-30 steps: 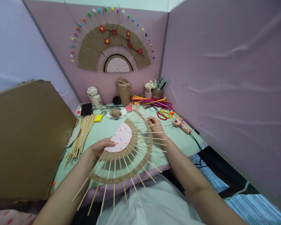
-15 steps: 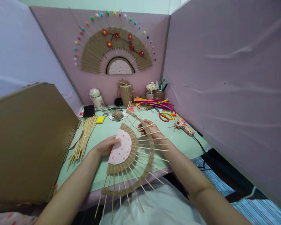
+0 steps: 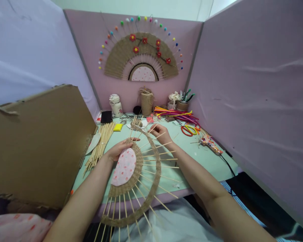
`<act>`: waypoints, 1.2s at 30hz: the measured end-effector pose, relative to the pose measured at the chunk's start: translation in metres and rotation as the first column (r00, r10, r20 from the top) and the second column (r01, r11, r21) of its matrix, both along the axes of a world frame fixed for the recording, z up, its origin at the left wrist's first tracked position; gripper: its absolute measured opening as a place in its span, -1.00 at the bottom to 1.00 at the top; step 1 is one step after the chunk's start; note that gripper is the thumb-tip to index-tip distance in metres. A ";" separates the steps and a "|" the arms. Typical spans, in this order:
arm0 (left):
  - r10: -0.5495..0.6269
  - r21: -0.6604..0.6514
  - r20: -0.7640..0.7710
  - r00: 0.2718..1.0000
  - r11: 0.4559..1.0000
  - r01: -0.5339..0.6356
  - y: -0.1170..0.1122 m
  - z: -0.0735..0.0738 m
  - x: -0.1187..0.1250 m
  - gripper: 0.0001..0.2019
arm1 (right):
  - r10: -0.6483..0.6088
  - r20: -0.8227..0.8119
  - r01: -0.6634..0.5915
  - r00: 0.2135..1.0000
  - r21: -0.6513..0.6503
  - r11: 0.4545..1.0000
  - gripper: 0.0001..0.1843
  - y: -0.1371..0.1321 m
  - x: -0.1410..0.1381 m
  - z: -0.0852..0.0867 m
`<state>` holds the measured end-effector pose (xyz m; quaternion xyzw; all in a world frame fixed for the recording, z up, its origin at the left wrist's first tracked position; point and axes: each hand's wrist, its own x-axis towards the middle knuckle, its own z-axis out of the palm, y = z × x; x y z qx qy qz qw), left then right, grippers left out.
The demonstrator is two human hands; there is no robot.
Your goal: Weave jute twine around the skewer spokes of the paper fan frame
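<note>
A half-round fan frame (image 3: 138,174) of thin sticks slants across my lap and the table's front edge. It has a spotted pink-and-white half-circle centre (image 3: 125,166), a woven twine band around that, and a second, narrower twine band (image 3: 156,171) farther out. My left hand (image 3: 120,149) is closed on the upper end of the inner band, thumb on top. Beyond the outer band's upper part, my right hand (image 3: 160,132) has its fingers bent together close to the sticks. Whatever they pinch is too small to make out. A ball of twine (image 3: 136,123) lies behind the fan.
Left of the fan lies a bundle of sticks (image 3: 101,144) beside a cardboard panel (image 3: 45,144). Scissors (image 3: 188,130), a glue gun (image 3: 209,144) and coloured pipe cleaners (image 3: 176,113) are on the right. A jar (image 3: 115,105) stands behind. A decorated fan (image 3: 141,55) hangs on the back wall.
The view has turned left, so the surroundings appear farther right. The fan sits lower and more to the left relative to the table, and my left hand has slid to the inner band's upper end.
</note>
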<state>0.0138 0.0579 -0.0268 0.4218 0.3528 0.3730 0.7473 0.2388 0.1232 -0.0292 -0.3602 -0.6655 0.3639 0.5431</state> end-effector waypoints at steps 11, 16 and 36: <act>-0.040 -0.074 0.007 0.999 0.996 0.041 0.000 -0.013 0.007 -0.64 | -0.229 0.078 0.211 0.970 0.185 0.960 -0.70 0.000 0.024 -0.019; -0.033 -0.109 -0.013 0.999 0.994 0.031 0.000 -0.016 0.010 -0.66 | -0.252 0.102 0.221 0.962 0.246 0.944 -0.76 0.006 0.035 -0.021; -0.068 -0.170 -0.054 0.996 0.984 0.058 -0.002 -0.018 0.019 -0.68 | -0.205 0.018 0.199 0.979 0.173 0.965 -0.80 0.027 0.038 -0.014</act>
